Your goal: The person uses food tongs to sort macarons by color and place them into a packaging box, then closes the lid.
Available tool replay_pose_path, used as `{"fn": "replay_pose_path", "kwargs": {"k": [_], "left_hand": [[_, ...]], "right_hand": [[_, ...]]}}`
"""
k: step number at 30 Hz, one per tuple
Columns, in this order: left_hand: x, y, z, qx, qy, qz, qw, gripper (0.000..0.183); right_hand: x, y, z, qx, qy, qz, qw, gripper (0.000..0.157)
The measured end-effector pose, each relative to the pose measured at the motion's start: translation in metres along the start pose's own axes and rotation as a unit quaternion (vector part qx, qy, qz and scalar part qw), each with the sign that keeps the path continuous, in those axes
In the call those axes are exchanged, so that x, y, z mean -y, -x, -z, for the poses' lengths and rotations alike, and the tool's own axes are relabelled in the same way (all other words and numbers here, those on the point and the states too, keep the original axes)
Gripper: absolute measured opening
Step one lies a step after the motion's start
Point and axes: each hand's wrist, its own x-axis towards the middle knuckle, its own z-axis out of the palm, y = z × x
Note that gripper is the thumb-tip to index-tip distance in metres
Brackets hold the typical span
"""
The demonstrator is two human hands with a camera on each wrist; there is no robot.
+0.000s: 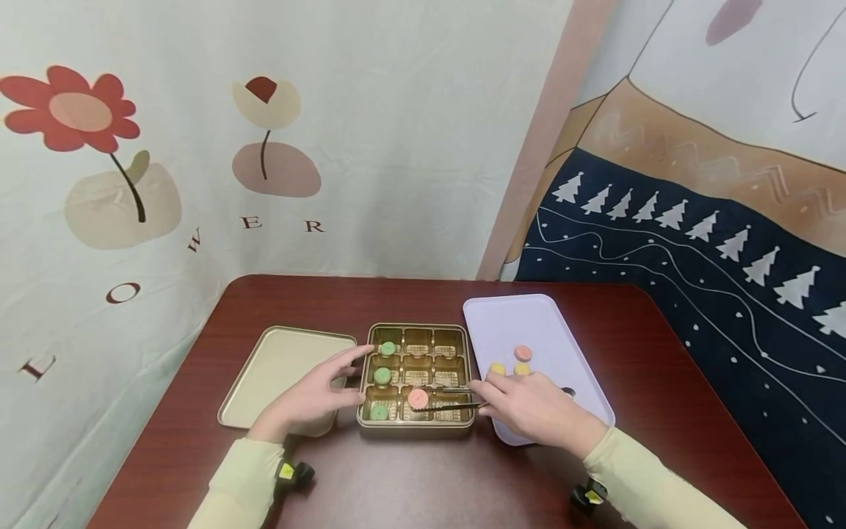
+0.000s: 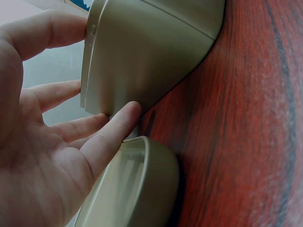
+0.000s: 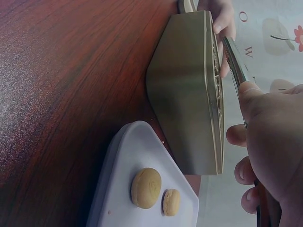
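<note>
My right hand (image 1: pixel 532 408) grips a pair of metal tongs (image 1: pixel 452 406), which reach left over the gold tin (image 1: pixel 416 432). A pink macaron (image 1: pixel 418 399) is at the tong tips, over the middle compartment of the tin's near row. Three green macarons sit in the left column: a far one (image 1: pixel 388 348), a middle one (image 1: pixel 382 376) and a near one (image 1: pixel 379 412). My left hand (image 1: pixel 316 393) is at the tin's left side, fingers extended; in the left wrist view its fingertips (image 2: pixel 134 109) rest against the tin's wall and rim.
Right of the tin lies a lilac tray (image 1: pixel 562 330) with a pink macaron (image 1: pixel 523 353) and two yellow macarons (image 3: pixel 147 188), partly behind my right hand in the head view. The tin's lid (image 1: pixel 291 360) lies at the left, beneath my left hand. A patterned curtain (image 1: pixel 410 147) hangs behind the table.
</note>
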Motion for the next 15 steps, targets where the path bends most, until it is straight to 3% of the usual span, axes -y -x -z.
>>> {"fn": "replay_pose_path", "kwargs": {"k": [15], "left_hand": [[-0.0026, 0.0001, 0.0, -0.002, -0.007, -0.001, 1.0, 0.087]], "right_hand": [[-0.0034, 0.0019, 0.001, -0.024, 0.011, 0.006, 1.0, 0.049]]}}
